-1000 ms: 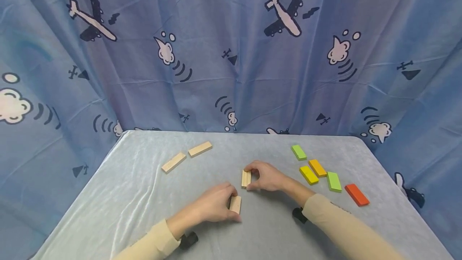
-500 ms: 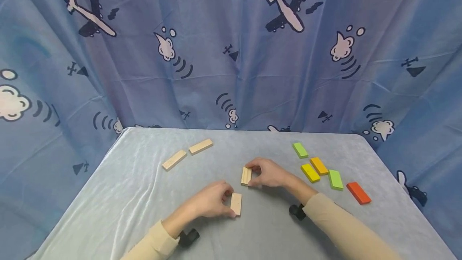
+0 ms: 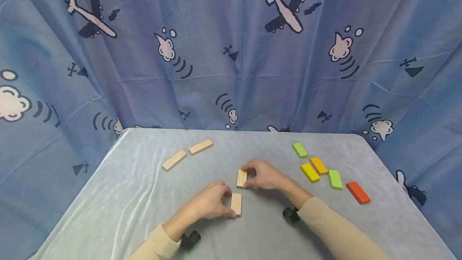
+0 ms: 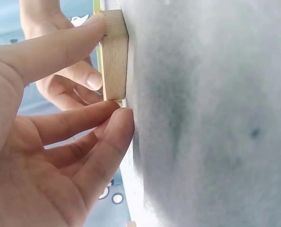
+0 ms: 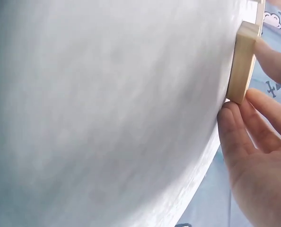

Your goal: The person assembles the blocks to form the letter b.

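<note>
A pale wooden block (image 3: 236,204) lies on the table, its long side pointing away from me. My left hand (image 3: 210,200) pinches it by its ends; in the left wrist view the thumb presses the upper end of the block (image 4: 114,66) and a fingertip meets the lower end. Just beyond it is a second wooden block (image 3: 242,178), with lengthwise lines on its top. My right hand (image 3: 266,175) holds that one from the right, thumb at the near end and fingers at the far end. The right wrist view shows this block (image 5: 242,64) low at the cloth.
Two more wooden blocks (image 3: 175,160) lie at the back left. On the right are a red block (image 3: 358,192), a yellow block (image 3: 310,172), an orange block (image 3: 319,165) and two green ones (image 3: 335,179). A blue patterned curtain (image 3: 202,71) hangs behind the table (image 3: 144,220).
My right hand has slid its block slightly left, closer in line with the left hand's block. The left thumb has drawn back a little, uncovering more of its block, which stays put.
</note>
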The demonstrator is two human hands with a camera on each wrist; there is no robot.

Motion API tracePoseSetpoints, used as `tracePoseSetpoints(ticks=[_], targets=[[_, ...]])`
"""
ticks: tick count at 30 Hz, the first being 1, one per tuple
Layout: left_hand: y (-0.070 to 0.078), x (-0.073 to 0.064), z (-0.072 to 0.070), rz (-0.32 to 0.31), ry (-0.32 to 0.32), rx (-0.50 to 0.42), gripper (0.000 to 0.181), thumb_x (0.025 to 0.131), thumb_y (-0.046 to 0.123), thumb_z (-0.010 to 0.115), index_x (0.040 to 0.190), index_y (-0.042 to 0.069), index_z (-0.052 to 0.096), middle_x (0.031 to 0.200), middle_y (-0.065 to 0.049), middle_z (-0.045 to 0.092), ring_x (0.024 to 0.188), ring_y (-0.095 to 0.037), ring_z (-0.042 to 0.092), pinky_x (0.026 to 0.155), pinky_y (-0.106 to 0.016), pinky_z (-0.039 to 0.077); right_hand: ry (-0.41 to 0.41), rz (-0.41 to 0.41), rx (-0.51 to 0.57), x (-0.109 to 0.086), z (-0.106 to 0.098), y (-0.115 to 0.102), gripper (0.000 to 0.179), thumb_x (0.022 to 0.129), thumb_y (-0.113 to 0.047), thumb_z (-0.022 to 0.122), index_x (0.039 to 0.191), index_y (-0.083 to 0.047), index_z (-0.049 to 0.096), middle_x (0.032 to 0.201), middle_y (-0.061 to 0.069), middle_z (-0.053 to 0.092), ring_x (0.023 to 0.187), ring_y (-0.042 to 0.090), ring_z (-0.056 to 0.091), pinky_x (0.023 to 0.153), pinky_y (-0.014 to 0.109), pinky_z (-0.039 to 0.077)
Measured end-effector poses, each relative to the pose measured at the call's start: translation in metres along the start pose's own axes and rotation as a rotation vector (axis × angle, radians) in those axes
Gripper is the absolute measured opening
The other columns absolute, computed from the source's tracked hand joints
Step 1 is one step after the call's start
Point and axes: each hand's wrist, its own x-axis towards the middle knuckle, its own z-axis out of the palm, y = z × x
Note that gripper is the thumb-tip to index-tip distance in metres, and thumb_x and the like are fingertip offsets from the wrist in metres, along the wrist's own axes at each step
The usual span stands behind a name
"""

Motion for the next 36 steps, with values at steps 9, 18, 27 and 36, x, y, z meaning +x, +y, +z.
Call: tracePoseSetpoints(ticks=[9,18,27,36], targets=[[0.002,-0.001,0.003,0.014,0.014,0.021,0.052,0.073,0.036,0.091,0.108,0.002,0.073,0.090,0.004,0.057,0.076,-0.007,0.050,0.070,-0.026,0.046,-0.041,-0.071,-0.004,-0.004,0.009,-0.009,0.044,0.080,-0.015,0.086,0.119,0.000,0.071,0.110,0.003,0.067,0.097,0.019,0.060,0.086,0.035,0.050],[0.002,-0.002,0.004,0.023,0.006,0.018,0.051,0.074,0.035,0.091,0.107,0.001,0.073,0.087,0.004,0.055,0.073,-0.007,0.049,0.067,-0.024,0.044,-0.053,-0.051,0.019,-0.008,0.013,-0.015,0.045,0.081,-0.013,0.085,0.121,0.000,0.070,0.113,0.003,0.066,0.100,0.021,0.061,0.087,0.039,0.051],[0.002,0.000,0.002,0.030,0.009,0.008,0.049,0.075,0.034,0.091,0.107,0.002,0.074,0.086,0.005,0.054,0.073,-0.007,0.048,0.066,-0.024,0.043,-0.055,-0.032,0.010,-0.006,0.014,-0.015,0.044,0.085,-0.015,0.083,0.124,-0.001,0.069,0.116,0.003,0.065,0.103,0.020,0.061,0.089,0.040,0.052],[0.003,-0.001,0.000,0.032,0.006,0.016,0.048,0.076,0.035,0.090,0.108,0.004,0.074,0.086,0.004,0.053,0.072,-0.007,0.047,0.064,-0.025,0.042,-0.038,-0.025,-0.034,-0.015,0.014,-0.023,0.064,0.081,-0.032,0.086,0.130,0.002,0.064,0.122,0.008,0.060,0.105,0.022,0.057,0.090,0.043,0.048]])
